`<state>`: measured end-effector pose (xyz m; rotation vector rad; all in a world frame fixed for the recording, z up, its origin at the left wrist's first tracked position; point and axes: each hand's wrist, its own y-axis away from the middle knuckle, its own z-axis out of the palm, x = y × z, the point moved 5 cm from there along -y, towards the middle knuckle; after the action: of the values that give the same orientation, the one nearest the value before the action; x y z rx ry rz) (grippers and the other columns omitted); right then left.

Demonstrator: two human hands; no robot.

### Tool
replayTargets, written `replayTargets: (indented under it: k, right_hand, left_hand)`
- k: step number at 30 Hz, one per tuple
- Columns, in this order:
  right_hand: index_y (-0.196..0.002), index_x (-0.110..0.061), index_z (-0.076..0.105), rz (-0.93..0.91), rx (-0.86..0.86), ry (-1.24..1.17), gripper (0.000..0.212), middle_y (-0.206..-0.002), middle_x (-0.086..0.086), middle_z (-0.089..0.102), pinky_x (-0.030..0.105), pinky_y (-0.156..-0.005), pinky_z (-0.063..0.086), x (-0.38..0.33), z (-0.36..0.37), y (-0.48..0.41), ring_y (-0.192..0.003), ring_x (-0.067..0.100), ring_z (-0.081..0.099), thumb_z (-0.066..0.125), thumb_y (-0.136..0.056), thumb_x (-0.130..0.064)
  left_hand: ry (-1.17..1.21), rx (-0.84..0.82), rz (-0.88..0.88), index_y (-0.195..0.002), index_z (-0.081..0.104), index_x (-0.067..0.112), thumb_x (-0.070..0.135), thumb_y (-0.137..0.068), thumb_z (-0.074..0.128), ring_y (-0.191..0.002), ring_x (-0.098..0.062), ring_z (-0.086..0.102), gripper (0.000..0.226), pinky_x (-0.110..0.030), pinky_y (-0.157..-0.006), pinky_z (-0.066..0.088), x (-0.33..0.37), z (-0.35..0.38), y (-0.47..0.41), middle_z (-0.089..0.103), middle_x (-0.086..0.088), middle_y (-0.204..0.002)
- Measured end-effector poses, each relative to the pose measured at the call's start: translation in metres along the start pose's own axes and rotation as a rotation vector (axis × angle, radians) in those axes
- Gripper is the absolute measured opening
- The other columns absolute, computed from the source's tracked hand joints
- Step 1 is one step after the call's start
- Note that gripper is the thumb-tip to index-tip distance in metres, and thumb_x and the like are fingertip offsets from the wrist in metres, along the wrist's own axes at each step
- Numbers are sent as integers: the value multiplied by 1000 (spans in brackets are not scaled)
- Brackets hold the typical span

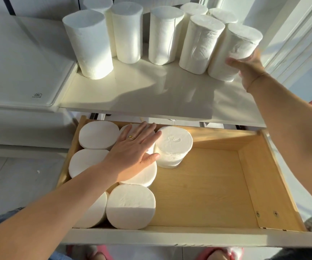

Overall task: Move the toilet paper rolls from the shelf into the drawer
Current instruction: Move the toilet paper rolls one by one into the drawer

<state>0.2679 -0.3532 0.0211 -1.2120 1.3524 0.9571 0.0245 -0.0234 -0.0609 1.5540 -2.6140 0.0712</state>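
Several white toilet paper rolls stand upright on the cream shelf (136,94). My right hand (249,68) wraps around the rightmost shelf roll (235,47), which leans slightly. Below, the wooden drawer (264,181) is pulled out. Several rolls stand packed in its left part, among them a front roll (130,205) and a lone roll (174,145) at the back middle. My left hand (134,152) lies flat, fingers spread, on top of the drawer rolls, touching the lone roll's side.
A white appliance lid (20,72) lies left of the shelf. The drawer's right half shows bare wood floor (204,184). A white window frame (292,34) rises at the right. Pink slippers (217,254) show below the drawer front.
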Motion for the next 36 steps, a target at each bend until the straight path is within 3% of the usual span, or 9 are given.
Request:
replayTargets:
  k: [5, 10, 13, 16, 20, 22, 25, 28, 36]
  right_hand:
    - [-139, -4, 35, -19, -38, 64, 86, -136, 15, 55, 44, -106, 46, -1, 13, 8, -124, 24, 56, 84, -68, -10]
    - [-130, -8, 41, -65, -1, 101, 80, -132, 11, 57, 43, -105, 46, -19, 24, 50, -120, 22, 57, 85, -64, -15]
    - [-129, -6, 46, -117, -207, 88, 68, -122, 11, 62, 38, -101, 49, -30, 30, 99, -115, 22, 59, 79, -70, -5]
    - [-123, -16, 55, -107, -425, 36, 61, -110, -6, 68, 31, -96, 51, -36, 24, 153, -110, 12, 63, 75, -69, 4]
    - [-131, -30, 53, 28, -674, -16, 85, -132, 1, 61, 28, -96, 52, -28, 0, 211, -125, 19, 57, 91, -55, -27]
    - [-129, -31, 55, 115, -729, -1, 86, -129, -2, 64, 22, -91, 52, -10, -4, 231, -122, 14, 59, 92, -51, -34]
    - [-119, -35, 60, 198, -739, 71, 76, -115, -10, 70, 18, -87, 52, 29, 4, 249, -112, 5, 63, 92, -52, -17]
    - [-122, -27, 59, 267, -757, 104, 76, -116, -3, 70, 24, -89, 53, 67, 16, 257, -114, 13, 63, 80, -57, 5]
    - [-119, -38, 52, 301, -759, 430, 80, -115, -11, 64, 26, -94, 51, 105, 7, 261, -110, 8, 59, 86, -59, 3]
  left_hand:
    - [-22, -18, -10, -145, -10, 33, 59, -91, 16, -141, -11, -19, 65, -37, -113, -15, -1, 0, -2, -14, 7, -156]
    - [13, -1, -12, -147, -7, 31, 60, -89, 7, -141, -9, -21, 66, -36, -114, -15, 2, 0, 2, -13, 8, -156]
    - [34, 16, -22, -147, -7, 32, 59, -89, 6, -141, -8, -21, 65, -37, -114, -14, 1, 1, 3, -13, 10, -156]
    - [71, 33, -3, -148, 1, 32, 59, -92, 9, -141, -8, -18, 63, -38, -113, -15, 3, 2, 3, -7, 11, -156]
    - [58, 30, 19, -147, 11, 32, 62, -86, 2, -141, -6, -13, 69, -37, -113, -15, 8, 5, 3, 3, 11, -157]
    - [41, 19, 10, -147, 12, 31, 61, -91, 10, -144, -10, -5, 64, -37, -113, -14, 10, 6, 3, 9, 9, -157]
    - [26, 11, 7, -147, 12, 31, 55, -94, 18, -144, -12, -4, 59, -36, -113, -16, 10, 4, 4, 9, 8, -158]
    - [74, 13, 20, -148, 6, 33, 53, -95, 19, -141, -6, -16, 58, -33, -111, -20, 12, 2, 6, -5, 13, -157]
    - [63, 0, 9, -148, 1, 33, 51, -96, 19, -141, -6, -18, 58, -34, -113, -18, 15, -3, 7, -11, 16, -155]
